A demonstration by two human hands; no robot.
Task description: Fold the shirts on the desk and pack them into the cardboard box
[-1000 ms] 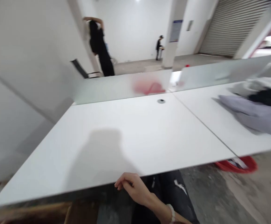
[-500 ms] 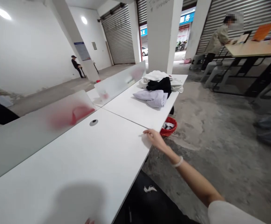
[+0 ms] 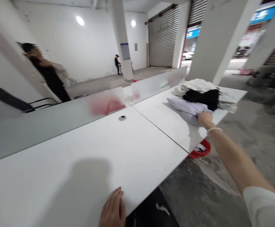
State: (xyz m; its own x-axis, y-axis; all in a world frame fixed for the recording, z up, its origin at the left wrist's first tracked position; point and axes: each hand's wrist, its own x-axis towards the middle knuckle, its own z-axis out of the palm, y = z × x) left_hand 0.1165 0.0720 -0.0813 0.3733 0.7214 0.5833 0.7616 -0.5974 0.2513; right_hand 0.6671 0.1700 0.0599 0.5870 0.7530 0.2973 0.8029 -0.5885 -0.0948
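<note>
My right hand (image 3: pixel 205 119) is stretched far out over the white table, its fingers closed on the near end of a light purple garment (image 3: pixel 187 107). The garment lies bunched up against a black piece of clothing (image 3: pixel 205 98). Behind that, white clothes (image 3: pixel 196 84) are heaped, partly hanging at the table's right edge. My left hand (image 3: pixel 113 208) rests at the near edge of the table (image 3: pixel 99 138), fingers extended and close together, with nothing in it.
A frosted divider (image 3: pixel 64 121) runs along the table's far side, a blurred red shape behind it. Below the right edge stands a red basket (image 3: pixel 206 149) with things in it. One person (image 3: pixel 51 75) stands at the left beyond the divider, another (image 3: pixel 117 64) farther back.
My right hand has gone from the bare table edge out to the light purple garment and taken hold of it. My left hand has come further into view. The view has swung left.
</note>
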